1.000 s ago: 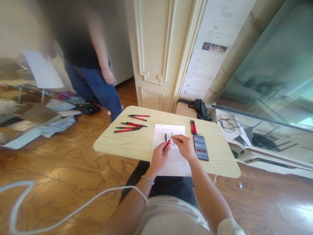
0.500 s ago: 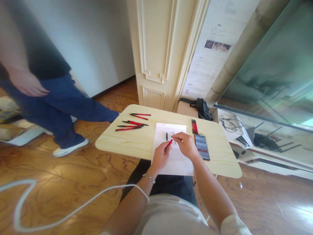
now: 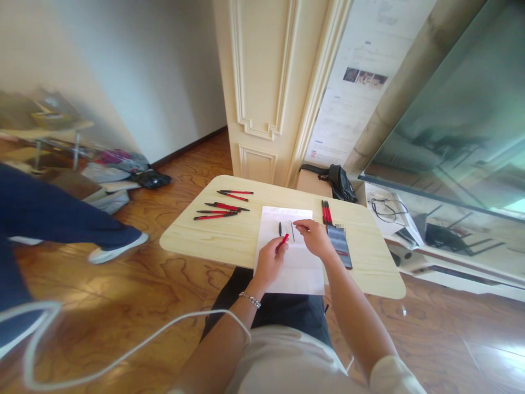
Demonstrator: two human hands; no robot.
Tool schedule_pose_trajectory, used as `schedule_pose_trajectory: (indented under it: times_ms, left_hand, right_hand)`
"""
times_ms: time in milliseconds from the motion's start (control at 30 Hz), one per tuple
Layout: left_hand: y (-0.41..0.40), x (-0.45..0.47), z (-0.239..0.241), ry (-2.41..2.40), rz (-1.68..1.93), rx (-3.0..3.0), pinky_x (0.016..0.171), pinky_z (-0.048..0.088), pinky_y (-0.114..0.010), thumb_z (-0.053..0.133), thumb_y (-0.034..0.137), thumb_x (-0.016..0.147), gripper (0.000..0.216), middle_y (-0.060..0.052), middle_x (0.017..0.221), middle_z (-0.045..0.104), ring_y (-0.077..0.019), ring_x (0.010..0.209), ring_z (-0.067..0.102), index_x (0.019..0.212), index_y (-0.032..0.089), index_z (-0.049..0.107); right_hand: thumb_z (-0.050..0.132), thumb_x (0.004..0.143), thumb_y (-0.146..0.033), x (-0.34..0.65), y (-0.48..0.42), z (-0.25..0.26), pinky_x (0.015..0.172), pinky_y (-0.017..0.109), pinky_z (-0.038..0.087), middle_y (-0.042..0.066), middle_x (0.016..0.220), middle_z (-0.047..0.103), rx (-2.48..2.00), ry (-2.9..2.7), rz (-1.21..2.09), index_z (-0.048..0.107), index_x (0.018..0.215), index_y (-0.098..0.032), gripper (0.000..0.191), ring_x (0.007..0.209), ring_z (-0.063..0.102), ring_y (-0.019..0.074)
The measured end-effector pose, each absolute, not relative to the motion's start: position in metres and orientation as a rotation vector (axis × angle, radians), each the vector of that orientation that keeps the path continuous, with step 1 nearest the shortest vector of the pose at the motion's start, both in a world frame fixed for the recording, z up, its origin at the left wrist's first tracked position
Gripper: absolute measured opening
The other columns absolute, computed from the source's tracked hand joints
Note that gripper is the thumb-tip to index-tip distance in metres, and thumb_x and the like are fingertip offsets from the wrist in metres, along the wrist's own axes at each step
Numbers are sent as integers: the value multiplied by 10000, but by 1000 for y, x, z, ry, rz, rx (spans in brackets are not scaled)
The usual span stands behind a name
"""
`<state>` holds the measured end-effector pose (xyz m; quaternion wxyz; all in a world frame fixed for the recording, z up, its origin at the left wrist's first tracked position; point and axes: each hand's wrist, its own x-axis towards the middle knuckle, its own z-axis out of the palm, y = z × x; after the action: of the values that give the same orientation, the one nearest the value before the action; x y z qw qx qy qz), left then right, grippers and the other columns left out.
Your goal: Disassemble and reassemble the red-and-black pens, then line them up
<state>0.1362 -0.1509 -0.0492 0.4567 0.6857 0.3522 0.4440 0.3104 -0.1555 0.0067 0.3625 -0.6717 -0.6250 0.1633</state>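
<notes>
Pens (image 3: 227,207) lie near the tabletop's (image 3: 229,241) far-left corner, a phone (image 3: 339,247) beside the right hand (image 3: 315,238), whose grip is unclear. The left hand (image 3: 268,262) clamps a red barrel (image 3: 284,239).

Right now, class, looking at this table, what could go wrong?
The paper overhangs the near edge of the table, so a nudge could shift the small black piece lying on it.
The phone lies close to the right hand, so it might get bumped.
The white cable runs by the left arm and may snag if that arm moves.
</notes>
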Motion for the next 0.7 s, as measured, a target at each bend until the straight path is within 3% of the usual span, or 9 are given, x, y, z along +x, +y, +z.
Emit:
schedule_pose_trajectory:
  times_ms: [200,333,433,567,700]
  left_hand:
    - [-153,136,-47,838,1115,1633,838,499,-305,481,401,910,314,-77,940,686,-196,893,651,1095,182,609]
    - [-154,135,-47,850,1123,1611,819,500,-296,483,405,908,312,-68,899,682,-187,860,651,1088,183,608]
    - [-153,135,-47,846,1112,1604,819,497,-292,478,401,912,310,-66,896,675,-183,862,650,1099,184,596]
    - [-153,136,-48,846,1111,1604,820,496,-295,476,397,913,310,-66,894,672,-182,860,648,1107,184,589]
    - [-152,136,-48,851,1127,1605,814,502,-300,470,395,916,319,-68,898,675,-183,853,647,1121,183,590]
  right_hand:
    - [553,838,-276,315,-125,-14,802,281,431,71,933,718,-2218,-1618,382,709,912,-210,184,928,639,209]
    - [549,836,-406,303,-114,-18,799,320,437,126,954,704,-2392,-1598,369,693,912,-182,277,962,632,253]
    - [517,852,-372,298,-109,-18,805,353,442,172,1040,674,-2491,-1555,374,677,970,-157,293,996,623,278]
    - [497,850,-279,299,-107,-17,787,381,450,201,1050,665,-2533,-1508,374,671,978,-131,262,982,627,300]
    - [525,815,-254,304,-113,-14,735,319,460,125,890,700,-2204,-1453,499,674,885,-146,197,858,645,227]
